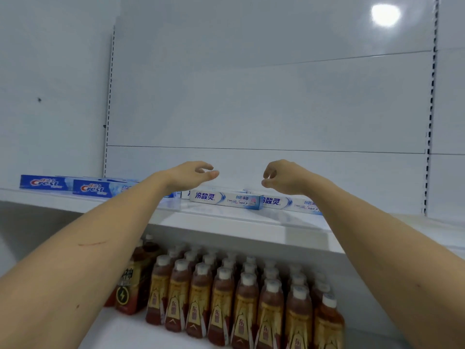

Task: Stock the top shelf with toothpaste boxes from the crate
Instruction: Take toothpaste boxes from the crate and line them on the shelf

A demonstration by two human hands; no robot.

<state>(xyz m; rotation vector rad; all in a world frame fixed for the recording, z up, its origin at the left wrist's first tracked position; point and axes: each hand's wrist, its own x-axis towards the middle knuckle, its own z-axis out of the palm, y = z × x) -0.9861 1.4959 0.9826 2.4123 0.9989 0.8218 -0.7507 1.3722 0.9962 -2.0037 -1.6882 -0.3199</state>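
Note:
Both my arms reach up over the white top shelf. My left hand and my right hand hover just above the shelf, fingers loosely curled and apart, holding nothing. Below and between them lies a white-and-blue toothpaste box flat on the shelf. A second box of the same kind lies to its right, partly hidden by my right forearm. Two blue Crest boxes lie at the shelf's left end. No crate shows in the view.
The shelf below holds several rows of brown tea bottles with white caps, and darker energy-drink bottles to their left. White back panels with slotted uprights bound the bay. Bare shelf surface lies right of the boxes.

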